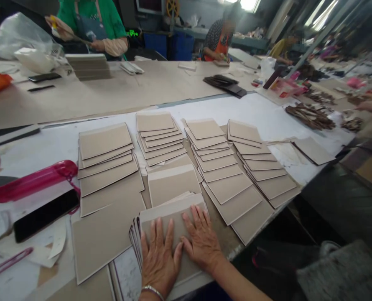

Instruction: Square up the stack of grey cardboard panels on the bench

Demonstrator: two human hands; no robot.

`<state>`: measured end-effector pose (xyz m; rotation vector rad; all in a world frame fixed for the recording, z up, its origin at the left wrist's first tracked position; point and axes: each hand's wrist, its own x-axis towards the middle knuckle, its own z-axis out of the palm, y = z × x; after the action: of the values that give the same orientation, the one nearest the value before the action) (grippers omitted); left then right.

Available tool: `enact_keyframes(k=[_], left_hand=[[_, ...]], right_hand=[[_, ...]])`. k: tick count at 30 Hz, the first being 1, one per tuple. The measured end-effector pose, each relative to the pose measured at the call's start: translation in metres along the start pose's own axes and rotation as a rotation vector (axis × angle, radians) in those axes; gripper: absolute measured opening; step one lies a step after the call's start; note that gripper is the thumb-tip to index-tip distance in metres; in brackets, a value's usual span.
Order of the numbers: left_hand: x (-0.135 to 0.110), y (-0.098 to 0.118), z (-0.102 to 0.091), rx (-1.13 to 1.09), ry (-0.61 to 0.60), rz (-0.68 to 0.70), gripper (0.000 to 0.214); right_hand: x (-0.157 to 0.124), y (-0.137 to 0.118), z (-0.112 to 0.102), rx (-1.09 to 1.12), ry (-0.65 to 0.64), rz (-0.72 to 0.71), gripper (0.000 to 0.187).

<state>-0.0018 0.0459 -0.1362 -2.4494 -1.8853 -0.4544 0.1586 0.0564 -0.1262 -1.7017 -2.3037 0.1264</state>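
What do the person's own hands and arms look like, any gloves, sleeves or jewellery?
No gloves: both are bare. The left hand has a thin silver-coloured bangle at the wrist. The right hand shows no ring or watch, and its forearm is bare, with no sleeve in view.

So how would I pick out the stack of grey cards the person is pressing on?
Start at the long white-covered table with fanned rows of grey cards. At its near edge, in the middle, lies the stack under the left hand and right hand. Unlike the spread-out rows, its cards are squared into one thick pile.
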Motion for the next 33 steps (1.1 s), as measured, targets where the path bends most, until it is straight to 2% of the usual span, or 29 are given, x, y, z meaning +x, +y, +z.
enact_keyframes(k=[5, 9, 13, 17, 20, 22, 24, 26, 27, 29, 33], left_hand=[[0.002, 0.001, -0.005, -0.001, -0.085, -0.015, 0.053], [0.002, 0.003, -0.008, -0.004, -0.105, -0.041, 0.055], [0.004, 0.007, -0.014, -0.028, -0.123, -0.06, 0.058], [0.006, 0.009, -0.016, -0.071, -0.112, -0.079, 0.057], [0.003, 0.003, -0.016, -0.192, -0.039, -0.093, 0.053], [-0.002, -0.004, -0.018, -0.327, 0.053, -0.201, 0.053], [-0.012, -0.013, -0.022, -0.496, 0.084, -0.429, 0.055], [-0.023, -0.021, -0.029, -0.671, -0.012, -0.667, 0.056], [-0.028, -0.024, -0.032, -0.751, -0.078, -0.742, 0.055], [-0.037, -0.026, -0.039, -0.867, -0.172, -0.803, 0.053], [-0.043, -0.023, -0.046, -0.964, -0.204, -0.853, 0.056]], right_hand=[[0.002, 0.0, -0.001, 0.049, -0.067, 0.029, 0.067], [0.004, 0.002, -0.009, 0.041, -0.082, 0.026, 0.058], [0.008, 0.007, -0.012, -0.011, -0.083, 0.039, 0.06], [0.008, 0.009, -0.006, -0.02, -0.034, 0.031, 0.057], [0.002, 0.011, -0.008, -0.002, 0.07, 0.054, 0.048], [-0.007, 0.014, -0.012, 0.02, 0.152, 0.155, 0.044], [-0.021, 0.019, -0.018, 0.04, 0.172, 0.299, 0.042], [-0.036, 0.022, -0.022, 0.075, 0.083, 0.418, 0.038], [-0.042, 0.023, -0.024, 0.104, 0.015, 0.458, 0.037], [-0.05, 0.022, -0.026, 0.175, -0.089, 0.512, 0.037], [-0.049, 0.018, -0.03, 0.285, -0.131, 0.562, 0.042]])
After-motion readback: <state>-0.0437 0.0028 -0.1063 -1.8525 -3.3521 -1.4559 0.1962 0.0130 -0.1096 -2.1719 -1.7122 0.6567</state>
